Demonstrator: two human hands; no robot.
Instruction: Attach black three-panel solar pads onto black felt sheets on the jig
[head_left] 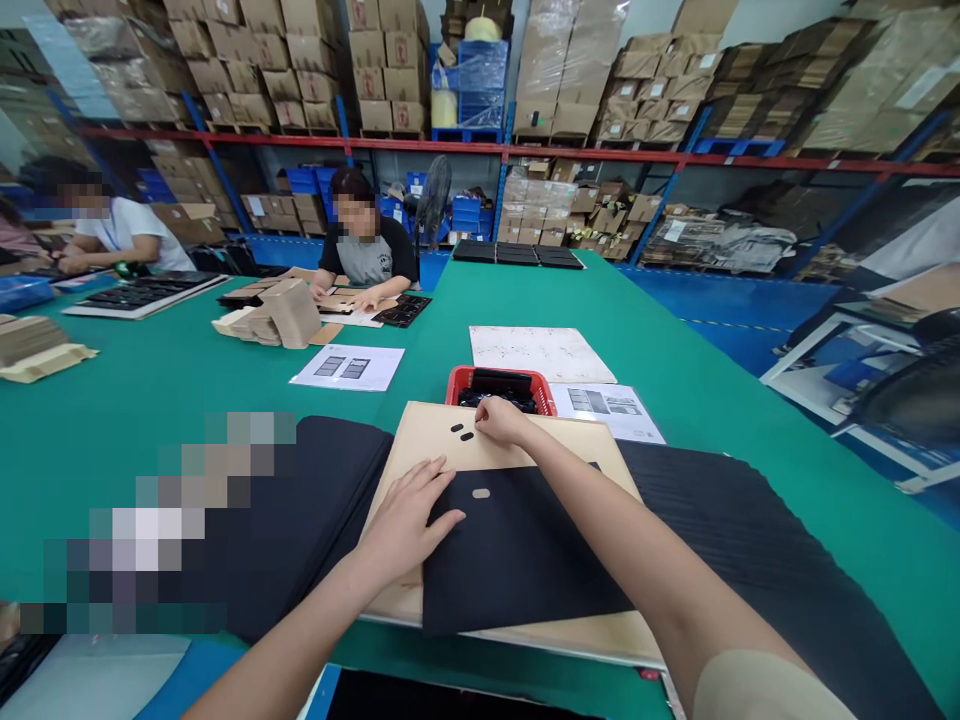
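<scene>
A black sheet [517, 570] lies on a pale board [622, 640]. Near its upper edge is a beige oval spot [481, 493], perhaps a cut-out showing the board. My left hand [409, 505] rests flat with fingers apart, across the sheet's left edge and the board. Above the sheet, my right hand [504, 420] is pinched low over the board, its fingertips hiding whatever they may hold. Just left of those fingertips lie two small black oval pieces [462, 432]. Directly behind the right hand stands a red basket [454, 385] with black items inside.
Black sheets are stacked to the left [330, 470] and fanned out to the right [720, 530] on the green table [420, 350]. Printed papers [349, 368] and a white board [536, 352] lie farther back. A co-worker [367, 260] sits across the table; a fan [915, 380] stands right.
</scene>
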